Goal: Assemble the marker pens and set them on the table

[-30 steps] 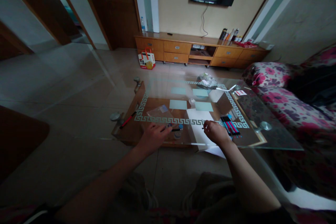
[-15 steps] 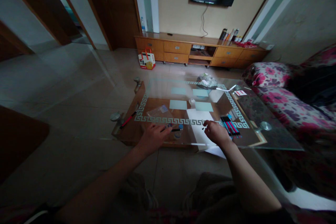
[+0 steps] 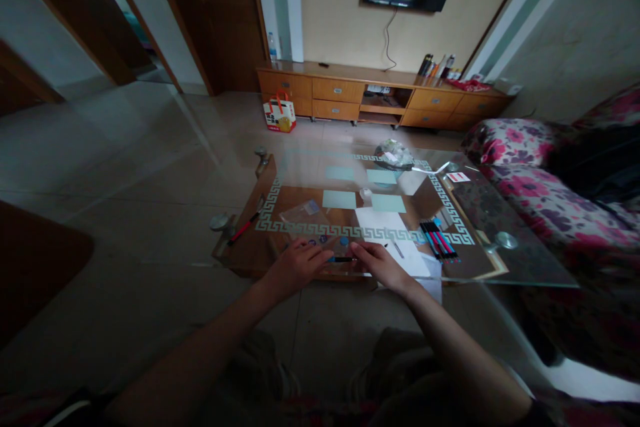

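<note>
Between my two hands, just above the near edge of the glass table (image 3: 360, 177), is a pen (image 3: 343, 259) with a black barrel and a blue part at its left. My left hand (image 3: 296, 265) is closed around the pen's left end. At its right end the fingertips of my right hand (image 3: 379, 263) pinch; whether a small separate part is between them is too small to tell. White paper (image 3: 415, 261) lies to the right, bearing a thin pen-like piece (image 3: 398, 249) and a tiny dark piece. Beside it, several black, red and blue pens (image 3: 440, 241) lie in a row.
A red and black pen (image 3: 245, 228) lies at the table's left. Near the hands are a clear plastic bag (image 3: 303, 211) and a blue-capped container (image 3: 344, 241). Farther back sits a crumpled plastic bag (image 3: 395, 153). A floral sofa (image 3: 530, 187) stands to the right.
My right hand has moved left and down from over the paper to the pen's right end. The pen is slightly lower, its blue part showing. The thin piece on the paper is uncovered.
</note>
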`<state>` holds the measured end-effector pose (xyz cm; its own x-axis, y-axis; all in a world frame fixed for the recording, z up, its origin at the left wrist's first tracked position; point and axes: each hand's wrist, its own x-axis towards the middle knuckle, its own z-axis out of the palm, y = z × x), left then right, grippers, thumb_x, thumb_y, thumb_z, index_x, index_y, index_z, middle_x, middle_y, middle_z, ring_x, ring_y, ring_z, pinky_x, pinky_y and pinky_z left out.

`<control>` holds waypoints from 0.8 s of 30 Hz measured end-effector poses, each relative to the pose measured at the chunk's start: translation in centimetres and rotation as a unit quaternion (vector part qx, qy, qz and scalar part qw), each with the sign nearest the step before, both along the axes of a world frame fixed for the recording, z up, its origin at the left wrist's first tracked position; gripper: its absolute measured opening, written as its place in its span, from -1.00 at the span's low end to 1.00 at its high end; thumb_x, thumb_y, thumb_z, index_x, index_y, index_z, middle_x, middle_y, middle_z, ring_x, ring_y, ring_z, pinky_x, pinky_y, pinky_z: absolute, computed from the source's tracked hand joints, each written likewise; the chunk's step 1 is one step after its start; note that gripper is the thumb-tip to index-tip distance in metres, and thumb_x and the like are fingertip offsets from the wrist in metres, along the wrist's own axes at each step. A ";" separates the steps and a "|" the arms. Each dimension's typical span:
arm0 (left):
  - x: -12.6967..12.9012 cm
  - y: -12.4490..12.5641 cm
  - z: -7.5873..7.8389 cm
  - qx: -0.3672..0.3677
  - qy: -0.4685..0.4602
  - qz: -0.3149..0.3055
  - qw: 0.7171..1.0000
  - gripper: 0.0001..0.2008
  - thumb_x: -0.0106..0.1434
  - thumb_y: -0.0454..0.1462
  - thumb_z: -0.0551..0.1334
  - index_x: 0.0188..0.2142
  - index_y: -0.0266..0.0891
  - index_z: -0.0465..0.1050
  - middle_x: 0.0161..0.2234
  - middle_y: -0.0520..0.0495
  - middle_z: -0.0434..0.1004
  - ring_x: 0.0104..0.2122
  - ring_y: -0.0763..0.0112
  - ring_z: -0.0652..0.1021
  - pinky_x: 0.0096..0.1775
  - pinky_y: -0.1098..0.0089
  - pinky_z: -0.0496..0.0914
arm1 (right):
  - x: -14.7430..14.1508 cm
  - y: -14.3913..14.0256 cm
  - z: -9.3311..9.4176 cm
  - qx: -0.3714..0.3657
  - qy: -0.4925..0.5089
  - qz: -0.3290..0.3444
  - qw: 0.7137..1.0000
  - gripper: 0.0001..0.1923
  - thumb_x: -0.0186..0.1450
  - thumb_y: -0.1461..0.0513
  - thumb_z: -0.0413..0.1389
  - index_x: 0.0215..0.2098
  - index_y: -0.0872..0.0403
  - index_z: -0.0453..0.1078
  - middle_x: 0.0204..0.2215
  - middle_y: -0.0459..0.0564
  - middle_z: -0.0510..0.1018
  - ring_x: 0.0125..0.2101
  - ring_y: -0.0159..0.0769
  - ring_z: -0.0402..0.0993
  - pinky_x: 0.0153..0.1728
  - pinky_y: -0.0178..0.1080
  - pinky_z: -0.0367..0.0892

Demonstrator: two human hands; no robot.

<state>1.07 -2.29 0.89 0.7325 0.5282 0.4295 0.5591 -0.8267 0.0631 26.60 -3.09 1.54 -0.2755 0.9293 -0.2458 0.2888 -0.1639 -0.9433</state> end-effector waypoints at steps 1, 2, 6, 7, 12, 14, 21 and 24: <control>0.0 0.0 0.0 0.001 -0.005 -0.002 1.000 -0.78 0.45 -0.28 0.06 0.01 -0.19 0.39 -0.27 -0.06 0.56 -0.24 0.38 0.54 -0.09 0.27 0.29 | -0.2 -0.1 -0.3 -0.024 0.008 0.007 1.000 -0.37 0.28 -0.26 -0.01 -0.31 0.12 0.48 -0.51 -0.05 0.53 -0.54 -0.37 0.35 -0.49 -0.33 0.23; 0.0 0.0 0.0 0.002 -0.008 -0.004 1.000 -0.79 0.45 -0.27 0.06 0.00 -0.19 0.40 -0.28 -0.05 0.55 -0.24 0.38 0.54 -0.09 0.27 0.29 | -0.4 -0.2 -0.4 -0.046 0.014 0.014 0.999 -0.35 0.27 -0.27 -0.02 -0.35 0.12 0.49 -0.53 -0.03 0.53 -0.55 -0.37 0.35 -0.49 -0.32 0.23; 0.0 0.1 -0.3 0.001 -0.006 -0.009 1.000 -0.79 0.45 -0.27 0.06 -0.01 -0.19 0.40 -0.31 -0.04 0.54 -0.27 0.38 0.53 -0.09 0.27 0.29 | -0.9 -0.5 -0.4 -0.086 0.026 0.045 0.995 -0.31 0.26 -0.30 -0.03 -0.49 0.12 0.49 -0.62 -0.03 0.50 -0.59 -0.37 0.35 -0.50 -0.32 0.21; 0.0 0.1 -0.3 0.000 -0.004 -0.007 1.000 -0.79 0.45 -0.27 0.06 -0.01 -0.19 0.40 -0.31 -0.04 0.54 -0.27 0.38 0.53 -0.09 0.27 0.29 | -1.0 -0.5 -0.2 -0.085 0.026 0.048 0.995 -0.32 0.25 -0.29 -0.01 -0.50 0.12 0.48 -0.64 -0.03 0.50 -0.60 -0.38 0.35 -0.51 -0.33 0.19; -0.1 0.1 -0.3 0.002 0.001 -0.007 1.000 -0.79 0.44 -0.28 0.07 -0.01 -0.17 0.42 -0.33 -0.03 0.54 -0.29 0.38 0.53 -0.09 0.26 0.28 | -1.1 -0.6 0.3 -0.089 0.048 0.035 0.994 -0.39 0.22 -0.25 0.08 -0.51 0.12 0.47 -0.62 -0.05 0.50 -0.61 -0.41 0.33 -0.51 -0.33 0.19; -0.1 0.1 -0.1 0.002 0.001 -0.006 1.000 -0.78 0.45 -0.29 0.07 0.00 -0.17 0.43 -0.33 -0.03 0.55 -0.29 0.39 0.54 -0.08 0.26 0.27 | -1.0 -0.5 0.5 -0.092 0.047 0.035 0.994 -0.40 0.21 -0.24 0.10 -0.50 0.12 0.48 -0.61 -0.05 0.51 -0.60 -0.41 0.33 -0.50 -0.33 0.19; -0.1 0.0 0.2 0.008 -0.001 0.002 1.000 -0.77 0.46 -0.25 0.06 -0.01 -0.18 0.43 -0.35 -0.03 0.56 -0.31 0.39 0.54 -0.10 0.25 0.26 | -0.9 -0.5 0.9 -0.077 0.045 0.041 0.995 -0.44 0.23 -0.20 0.12 -0.44 0.12 0.51 -0.56 -0.04 0.55 -0.56 -0.39 0.36 -0.48 -0.32 0.20; -0.1 0.0 0.4 0.004 0.003 0.004 1.000 -0.78 0.46 -0.25 0.07 -0.01 -0.18 0.43 -0.35 -0.02 0.57 -0.32 0.38 0.54 -0.11 0.25 0.25 | -0.9 -0.5 1.1 -0.075 0.046 0.035 0.996 -0.46 0.22 -0.19 0.14 -0.44 0.13 0.52 -0.54 -0.03 0.56 -0.54 -0.38 0.38 -0.47 -0.32 0.22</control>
